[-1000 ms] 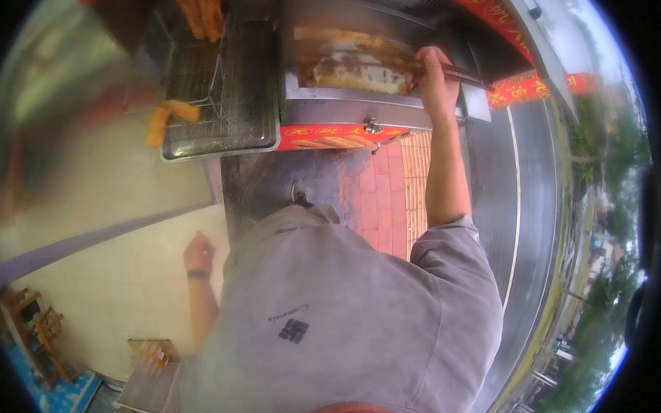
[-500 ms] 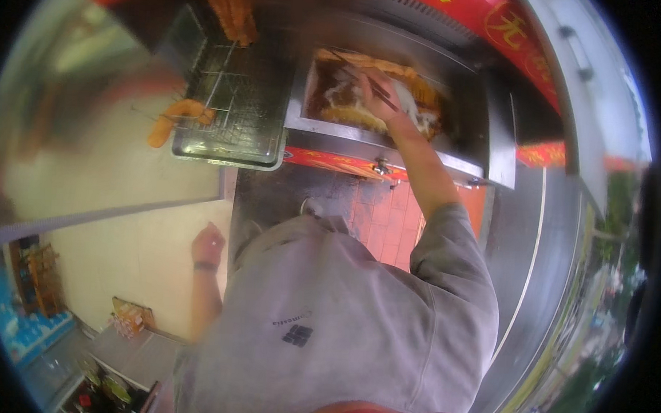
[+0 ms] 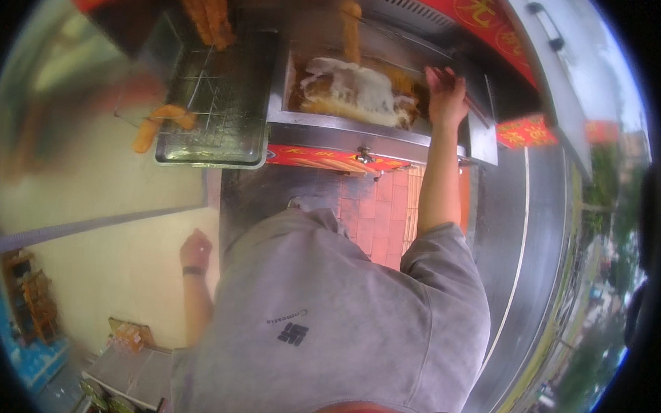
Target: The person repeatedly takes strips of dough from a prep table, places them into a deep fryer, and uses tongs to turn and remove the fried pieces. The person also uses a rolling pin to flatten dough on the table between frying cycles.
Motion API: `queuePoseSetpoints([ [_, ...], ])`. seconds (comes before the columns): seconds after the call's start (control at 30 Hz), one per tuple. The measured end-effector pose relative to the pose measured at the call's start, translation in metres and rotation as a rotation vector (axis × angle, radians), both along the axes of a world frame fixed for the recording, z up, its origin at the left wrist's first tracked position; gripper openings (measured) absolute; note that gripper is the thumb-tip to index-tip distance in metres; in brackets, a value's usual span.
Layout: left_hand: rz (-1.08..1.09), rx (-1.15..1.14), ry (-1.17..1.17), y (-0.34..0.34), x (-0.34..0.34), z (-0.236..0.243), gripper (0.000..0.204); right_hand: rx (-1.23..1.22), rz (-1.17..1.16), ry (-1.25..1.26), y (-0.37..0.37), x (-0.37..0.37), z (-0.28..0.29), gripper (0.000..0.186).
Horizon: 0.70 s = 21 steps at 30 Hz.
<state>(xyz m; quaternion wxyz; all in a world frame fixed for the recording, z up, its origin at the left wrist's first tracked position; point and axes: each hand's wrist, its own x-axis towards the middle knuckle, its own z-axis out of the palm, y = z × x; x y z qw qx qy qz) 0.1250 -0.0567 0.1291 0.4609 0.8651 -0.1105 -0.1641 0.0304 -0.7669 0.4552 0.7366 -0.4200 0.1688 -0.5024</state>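
My right hand (image 3: 445, 94) reaches out over the right end of a steel fryer vat (image 3: 348, 131), where pale foaming oil (image 3: 353, 87) covers browned dough. Its fingers are blurred, and whether it grips anything is unclear. One golden fried dough stick (image 3: 349, 21) stands upright above the far side of the vat. My left hand (image 3: 196, 249), with a dark band at the wrist, hangs by my side with the fingers curled on nothing. My grey shirt (image 3: 327, 315) fills the lower middle.
Left of the vat is a wire draining tray (image 3: 218, 93) with fried dough sticks (image 3: 162, 119) at its left edge and more of them (image 3: 206, 9) at the top. A cream counter (image 3: 91, 183) lies to the left. Red brick paving (image 3: 377, 215) and a grey road (image 3: 519, 235) are below.
My right hand has moved from the middle of the vat to its right end. The long sticks it held before no longer show. The view has swung so the fryer sits more to the left.
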Motion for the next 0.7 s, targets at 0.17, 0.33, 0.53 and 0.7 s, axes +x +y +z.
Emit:
queuePoseSetpoints([
  [0.17, 0.1, -0.392, 0.445, -0.044, 0.039, 0.08, 0.013, -0.112, -0.129, 0.061, 0.047, -0.054, 0.038, 0.042],
  [0.33, 0.315, -0.73, 0.879, -0.023, 0.063, 0.09, 0.009, -0.142, -0.165, 0.058, 0.11, -0.049, 0.065, 0.043],
  [0.53, 0.389, -0.764, 0.958, 0.025, 0.069, 0.084, 0.009, -0.294, -0.213, 0.095, 0.18, -0.029, 0.135, 0.045],
  [0.7, 0.429, -0.765, 0.962, 0.074, 0.059, 0.084, 0.011, -0.604, -0.278, 0.102, 0.213, 0.017, 0.194, 0.045],
])
